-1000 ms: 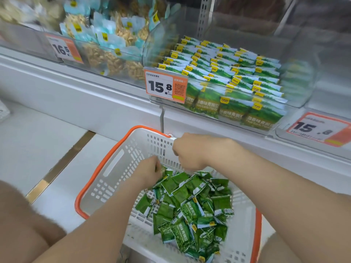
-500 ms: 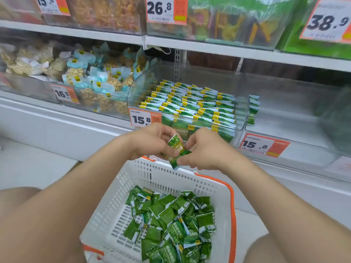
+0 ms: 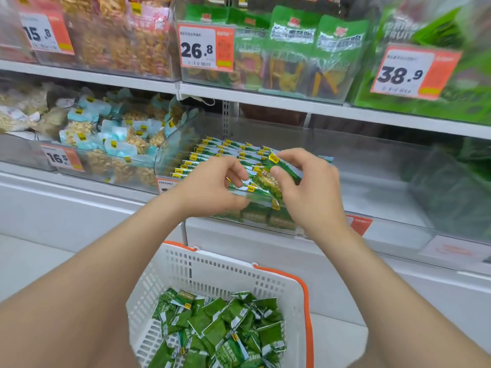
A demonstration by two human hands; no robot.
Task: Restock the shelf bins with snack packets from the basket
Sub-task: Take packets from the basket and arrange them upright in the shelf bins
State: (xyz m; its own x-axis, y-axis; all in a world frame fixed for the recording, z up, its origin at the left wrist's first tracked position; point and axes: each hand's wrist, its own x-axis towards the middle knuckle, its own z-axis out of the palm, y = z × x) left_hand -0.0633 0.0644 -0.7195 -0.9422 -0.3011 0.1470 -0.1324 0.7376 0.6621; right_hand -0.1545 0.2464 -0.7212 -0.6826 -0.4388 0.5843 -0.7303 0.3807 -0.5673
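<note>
My right hand (image 3: 310, 187) grips a small bunch of green snack packets (image 3: 273, 179) just above the clear shelf bin (image 3: 183, 134), which holds neat rows of the same green packets (image 3: 212, 152). Beside it on the left, my left hand (image 3: 212, 187) has its fingers curled, with the fingertips pinching the bunch's left edge. Below my arms stands a white basket (image 3: 212, 269) with an orange rim, and several loose green packets (image 3: 220, 330) lie heaped inside it.
A bin of pale blue nut packets (image 3: 106, 139) sits left of the green bin. A clear bin (image 3: 385, 181) to the right looks nearly bare. The upper shelf (image 3: 265, 94) carries larger snack bags behind price tags. White floor surrounds the basket.
Both hands rose out of the basket with green packets and moved up and forward over the shelf bin. The camera view tilted upward, showing the upper shelf.
</note>
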